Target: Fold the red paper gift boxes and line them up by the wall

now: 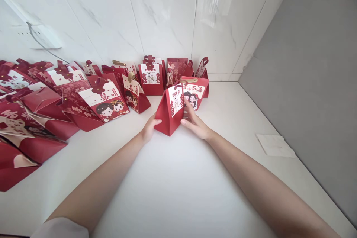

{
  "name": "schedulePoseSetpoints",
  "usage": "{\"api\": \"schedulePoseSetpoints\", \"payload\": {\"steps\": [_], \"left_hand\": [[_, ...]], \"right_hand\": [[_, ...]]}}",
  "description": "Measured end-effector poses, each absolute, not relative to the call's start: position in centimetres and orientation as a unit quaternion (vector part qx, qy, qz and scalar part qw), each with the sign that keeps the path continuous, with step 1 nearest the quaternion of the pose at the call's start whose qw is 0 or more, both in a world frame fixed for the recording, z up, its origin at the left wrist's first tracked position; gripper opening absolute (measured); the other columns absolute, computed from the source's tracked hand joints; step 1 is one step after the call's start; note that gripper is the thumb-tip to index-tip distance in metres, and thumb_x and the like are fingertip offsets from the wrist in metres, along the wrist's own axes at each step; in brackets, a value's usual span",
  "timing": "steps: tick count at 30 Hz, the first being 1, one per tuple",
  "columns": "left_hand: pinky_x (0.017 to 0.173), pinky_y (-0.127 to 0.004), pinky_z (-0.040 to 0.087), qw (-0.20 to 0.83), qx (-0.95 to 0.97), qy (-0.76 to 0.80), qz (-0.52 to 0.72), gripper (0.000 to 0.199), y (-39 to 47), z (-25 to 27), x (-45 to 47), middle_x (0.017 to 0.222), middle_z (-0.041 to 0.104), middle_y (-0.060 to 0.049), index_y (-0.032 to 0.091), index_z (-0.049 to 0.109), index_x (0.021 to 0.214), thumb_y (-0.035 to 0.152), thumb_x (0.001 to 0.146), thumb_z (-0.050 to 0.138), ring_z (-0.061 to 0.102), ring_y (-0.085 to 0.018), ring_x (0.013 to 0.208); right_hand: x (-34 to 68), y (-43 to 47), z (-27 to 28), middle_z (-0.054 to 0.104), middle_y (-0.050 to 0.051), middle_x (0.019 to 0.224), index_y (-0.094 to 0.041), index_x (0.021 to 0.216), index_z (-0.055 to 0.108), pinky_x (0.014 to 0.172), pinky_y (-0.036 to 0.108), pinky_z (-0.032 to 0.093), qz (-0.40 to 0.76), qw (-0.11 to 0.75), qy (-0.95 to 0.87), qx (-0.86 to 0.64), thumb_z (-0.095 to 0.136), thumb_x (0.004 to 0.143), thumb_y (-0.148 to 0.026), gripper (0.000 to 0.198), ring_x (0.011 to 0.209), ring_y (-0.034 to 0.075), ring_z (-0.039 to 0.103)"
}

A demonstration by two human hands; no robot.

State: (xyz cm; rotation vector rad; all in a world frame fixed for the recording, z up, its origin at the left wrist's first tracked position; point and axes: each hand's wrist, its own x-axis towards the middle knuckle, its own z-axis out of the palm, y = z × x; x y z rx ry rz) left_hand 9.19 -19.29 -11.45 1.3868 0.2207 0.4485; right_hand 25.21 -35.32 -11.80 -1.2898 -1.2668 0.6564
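A red gift box [166, 115] with a peaked top and a white printed panel of figures and red characters stands on the white table, turned at an angle. My left hand [150, 128] grips its left side, the thumb across the face and the other fingers hidden behind. At the opposite side my right hand [196, 122] holds the box by its edge, with thumb and fingers somewhat apart. Just behind it is another red gift box [195, 93] with a cartoon couple, partly covered. A small box with a gold ribbon loop [135, 96] stands to the left.
Many red candy boxes with ribbon handles [104, 100] crowd the left side and the back along the tiled wall [164, 15]. A white tissue [275, 145] lies at the right edge, by a grey surface [312, 81]. A cable [41, 42] hangs from a wall socket.
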Motion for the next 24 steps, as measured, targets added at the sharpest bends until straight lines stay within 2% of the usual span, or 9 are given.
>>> {"api": "schedulePoseSetpoints", "payload": {"steps": [2,4,6,8,10,12,15,19,24], "left_hand": [[0.098,-0.046,0.048,0.739,0.617,0.145,0.227,0.051,-18.8,-11.9,9.3,0.124,0.066,-0.01,0.018,0.058,0.125,0.029,0.076,0.058,0.059,-0.033,0.117],[0.099,-0.043,0.047,0.705,0.63,0.18,0.27,0.046,-18.6,-12.1,9.4,0.123,0.066,-0.008,0.02,0.056,0.123,0.03,0.078,0.059,0.06,-0.029,0.115],[0.102,-0.042,0.044,0.664,0.647,0.196,0.321,0.043,-18.9,-12.1,9.5,0.128,0.063,-0.007,0.023,0.052,0.126,0.043,0.088,0.053,0.058,-0.026,0.119],[0.106,-0.041,0.041,0.631,0.664,0.173,0.361,0.051,-19.4,-11.8,9.5,0.137,0.056,-0.008,0.026,0.047,0.132,0.058,0.092,0.042,0.051,-0.025,0.128],[0.109,-0.04,0.04,0.608,0.692,0.135,0.364,0.06,-19.9,-11.5,9.4,0.145,0.048,-0.008,0.026,0.043,0.137,0.063,0.089,0.046,0.045,-0.026,0.134],[0.11,-0.038,0.04,0.592,0.715,0.134,0.347,0.062,-20.3,-11.1,9.4,0.147,0.046,-0.009,0.025,0.044,0.137,0.06,0.087,0.053,0.042,-0.027,0.137],[0.11,-0.037,0.04,0.595,0.713,0.19,0.318,0.06,-20.5,-10.8,9.3,0.144,0.05,-0.009,0.022,0.047,0.136,0.061,0.091,0.044,0.045,-0.027,0.134],[0.106,-0.039,0.044,0.634,0.683,0.194,0.306,0.065,-20.4,-10.6,9.4,0.142,0.053,-0.01,0.021,0.047,0.14,0.064,0.091,0.041,0.051,-0.029,0.129],[0.104,-0.041,0.046,0.671,0.659,0.172,0.293,0.064,-20.3,-10.6,9.5,0.143,0.052,-0.009,0.025,0.043,0.144,0.061,0.091,0.046,0.053,-0.029,0.127]], "right_hand": [[25.2,-35.2,-11.7,0.036,0.011,0.153,-0.031,0.155,-0.002,0.099,0.042,0.048,0.251,0.607,-0.5,-0.564,0.058,0.089,-0.054,0.092,0.126,0.026,0.05],[25.4,-34.9,-11.8,0.039,0.012,0.15,-0.03,0.155,0.004,0.098,0.042,0.049,0.225,0.628,-0.473,-0.576,0.061,0.088,-0.052,0.091,0.127,0.026,0.05],[25.6,-34.7,-12.1,0.044,0.012,0.147,-0.027,0.152,0.018,0.096,0.041,0.05,0.213,0.623,-0.468,-0.59,0.063,0.087,-0.051,0.083,0.124,0.026,0.052],[25.8,-34.5,-12.4,0.053,0.013,0.137,-0.024,0.143,0.036,0.09,0.042,0.052,0.206,0.596,-0.469,-0.618,0.063,0.085,-0.052,0.07,0.114,0.027,0.057],[26.0,-34.5,-12.6,0.059,0.013,0.126,-0.021,0.127,0.051,0.086,0.043,0.053,0.192,0.568,-0.473,-0.646,0.063,0.085,-0.054,0.055,0.104,0.026,0.06],[26.1,-34.7,-12.4,0.057,0.012,0.127,-0.021,0.112,0.059,0.092,0.043,0.05,0.172,0.561,-0.485,-0.648,0.061,0.085,-0.055,0.043,0.111,0.027,0.058],[26.1,-35.1,-12.0,0.052,0.008,0.137,-0.023,0.104,0.061,0.104,0.042,0.043,0.197,0.568,-0.512,-0.613,0.059,0.087,-0.056,0.038,0.127,0.026,0.048],[26.0,-35.2,-11.7,0.064,0.007,0.114,-0.021,0.106,0.062,0.099,0.042,0.046,0.287,0.532,-0.532,-0.593,0.051,0.09,-0.061,0.044,0.108,0.025,0.059],[25.9,-35.0,-11.9,0.065,0.007,0.107,-0.021,0.106,0.065,0.098,0.044,0.045,0.257,0.517,-0.529,-0.622,0.044,0.091,-0.066,0.051,0.104,0.027,0.059]]}}
